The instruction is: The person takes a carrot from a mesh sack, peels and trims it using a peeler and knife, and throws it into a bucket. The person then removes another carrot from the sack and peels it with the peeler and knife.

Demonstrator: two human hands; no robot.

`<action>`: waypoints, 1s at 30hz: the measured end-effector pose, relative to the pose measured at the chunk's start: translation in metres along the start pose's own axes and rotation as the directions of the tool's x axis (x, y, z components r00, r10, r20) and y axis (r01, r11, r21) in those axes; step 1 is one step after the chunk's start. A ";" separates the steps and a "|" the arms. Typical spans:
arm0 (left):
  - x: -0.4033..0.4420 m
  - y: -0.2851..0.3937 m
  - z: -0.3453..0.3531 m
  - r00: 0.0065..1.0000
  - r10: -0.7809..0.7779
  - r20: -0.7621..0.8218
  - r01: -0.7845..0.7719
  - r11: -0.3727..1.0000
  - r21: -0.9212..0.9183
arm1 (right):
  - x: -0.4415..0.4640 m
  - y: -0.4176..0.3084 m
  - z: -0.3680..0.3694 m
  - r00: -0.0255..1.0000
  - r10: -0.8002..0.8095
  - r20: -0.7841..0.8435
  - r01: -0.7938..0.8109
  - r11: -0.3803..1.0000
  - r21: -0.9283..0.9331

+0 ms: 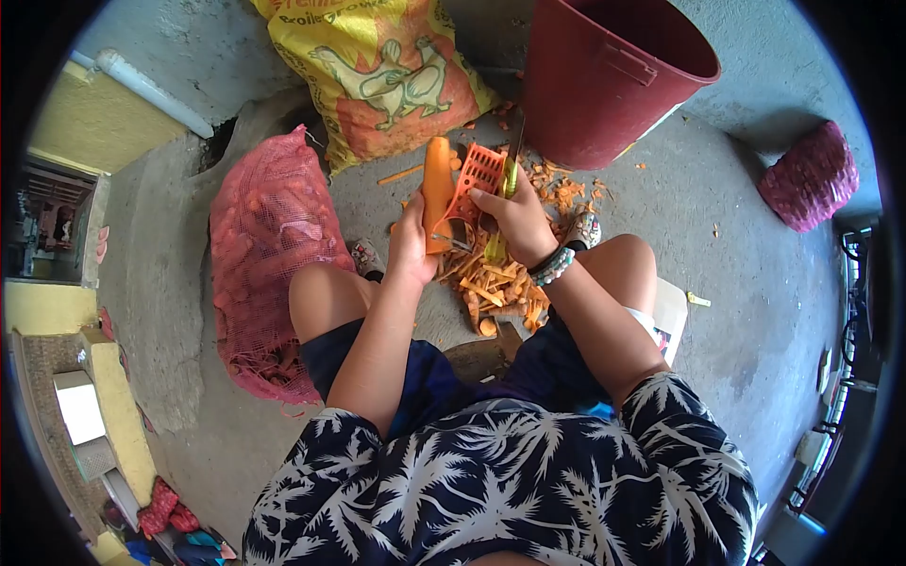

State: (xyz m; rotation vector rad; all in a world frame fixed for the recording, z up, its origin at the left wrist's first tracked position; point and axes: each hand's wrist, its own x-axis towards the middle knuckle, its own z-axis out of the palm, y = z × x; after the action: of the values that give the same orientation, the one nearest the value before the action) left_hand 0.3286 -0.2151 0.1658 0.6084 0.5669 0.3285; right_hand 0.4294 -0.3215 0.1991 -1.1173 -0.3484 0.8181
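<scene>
My left hand (411, 238) is closed around a thick orange carrot (438, 179), its smooth tip pointing away from me. My right hand (521, 219) is closed on an orange-red plastic peeler (482, 170) with a slotted handle. The peeler's metal blade end (455, 238) lies against or just beside the carrot's lower part. A knife (511, 177) with a yellow-green handle is also in my right hand, its dark blade pointing away. Below both hands, carrot peelings and pieces (491, 288) are heaped on the floor between my feet.
A red mesh sack of carrots (274, 245) lies at my left. Ahead stand a yellow printed sack (387, 80) and a tall dark-red bin (604, 94). Another purple-red mesh sack (810, 177) rests by the right wall. Scraps lie scattered on the concrete floor (746, 274).
</scene>
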 end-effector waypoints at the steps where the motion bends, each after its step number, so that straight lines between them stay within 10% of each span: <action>1: 0.000 -0.001 -0.001 1.000 0.023 -0.012 -0.023 1.000 -0.016 | -0.001 -0.001 0.002 1.000 0.001 0.002 -0.001 1.000 0.000; 9: 0.002 -0.003 -0.002 0.989 0.125 -0.075 -0.131 0.989 -0.075 | -0.003 0.014 0.014 0.964 -0.249 -0.096 0.245 0.968 -0.047; 17: -0.007 -0.004 0.008 0.998 0.060 0.001 -0.060 0.998 -0.036 | 0.011 0.008 0.005 0.988 -0.146 0.047 0.149 0.986 -0.073; 21: -0.021 -0.023 -0.004 0.992 0.117 0.050 -0.116 0.993 -0.016 | 0.062 0.001 -0.046 0.887 -0.279 -0.369 0.265 0.960 -0.088; 30: -0.005 -0.008 0.000 0.993 0.113 -0.037 -0.118 0.980 -0.160 | 0.000 0.000 0.000 0.998 0.025 -0.062 -0.021 0.997 0.071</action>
State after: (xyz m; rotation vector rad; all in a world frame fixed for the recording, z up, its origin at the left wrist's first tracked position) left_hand 0.3257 -0.2233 0.1630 0.4814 0.5264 0.4882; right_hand 0.4294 -0.3217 0.1994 -1.0801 -0.2531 0.8079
